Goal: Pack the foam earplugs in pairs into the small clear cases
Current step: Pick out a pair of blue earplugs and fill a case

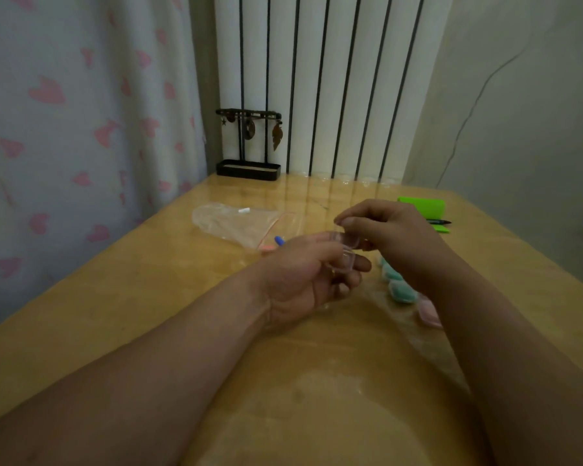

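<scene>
Left hand [303,274] grips a small clear case [345,250] above the surface [148,297], right hand [384,230] pinching its lid; a slipping pinch could drop the slick case.

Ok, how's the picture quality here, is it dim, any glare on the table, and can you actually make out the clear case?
Head view: dim and soft overall. Head view: the radiator mirrors as pale streaks on the glossy table at its far end. Head view: the clear case, gripped by the left hand and pinched by the right hand, shows only as faint highlights.
</scene>
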The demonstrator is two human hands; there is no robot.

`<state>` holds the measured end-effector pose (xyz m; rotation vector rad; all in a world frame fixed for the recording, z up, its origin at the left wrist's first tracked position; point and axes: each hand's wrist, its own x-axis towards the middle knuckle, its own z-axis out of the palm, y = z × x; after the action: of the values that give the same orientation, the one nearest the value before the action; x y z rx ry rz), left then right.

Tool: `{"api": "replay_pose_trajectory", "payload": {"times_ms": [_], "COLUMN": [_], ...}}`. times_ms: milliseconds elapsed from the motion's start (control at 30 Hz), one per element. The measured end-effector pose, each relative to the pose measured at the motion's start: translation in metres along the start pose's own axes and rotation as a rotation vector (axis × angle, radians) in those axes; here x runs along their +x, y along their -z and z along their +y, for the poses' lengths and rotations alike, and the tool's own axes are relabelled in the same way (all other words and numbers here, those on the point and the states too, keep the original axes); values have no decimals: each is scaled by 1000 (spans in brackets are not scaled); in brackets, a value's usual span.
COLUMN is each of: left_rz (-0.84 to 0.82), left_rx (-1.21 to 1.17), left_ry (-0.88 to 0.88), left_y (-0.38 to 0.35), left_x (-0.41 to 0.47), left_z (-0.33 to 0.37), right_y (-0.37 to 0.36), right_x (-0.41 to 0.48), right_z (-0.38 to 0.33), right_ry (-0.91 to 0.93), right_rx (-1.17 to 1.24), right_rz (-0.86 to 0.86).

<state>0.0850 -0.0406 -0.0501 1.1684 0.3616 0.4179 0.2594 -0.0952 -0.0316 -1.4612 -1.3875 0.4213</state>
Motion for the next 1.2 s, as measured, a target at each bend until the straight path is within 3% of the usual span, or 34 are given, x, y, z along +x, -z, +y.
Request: {"api": "replay_pose_trajectory", "payload": {"times_ms": [100,267,433,533,900,1200], "left_rz": [2,194,411,514,576,570], "left_rx": [-14,51,-287,-383,-412,-429], "left_ry": [43,-43,-312,-386,-353,-356], "left_y": [1,12,54,71,71,71], "left_x": [1,3,-3,-4,1,0], "left_z": [2,6,40,45,40,41], "right_y": [-4,-17,-23,-30,-75,-110], "right_x": [0,0,1,0,42,66], "right_z": [1,-2,5,7,5,10], "right_ry": [-45,-56,-89,-63,-99,-250], "right_rx": [128,127,-114,-301,-567,-655], "right_rz": [-49,9,144,145,18,-32]}}
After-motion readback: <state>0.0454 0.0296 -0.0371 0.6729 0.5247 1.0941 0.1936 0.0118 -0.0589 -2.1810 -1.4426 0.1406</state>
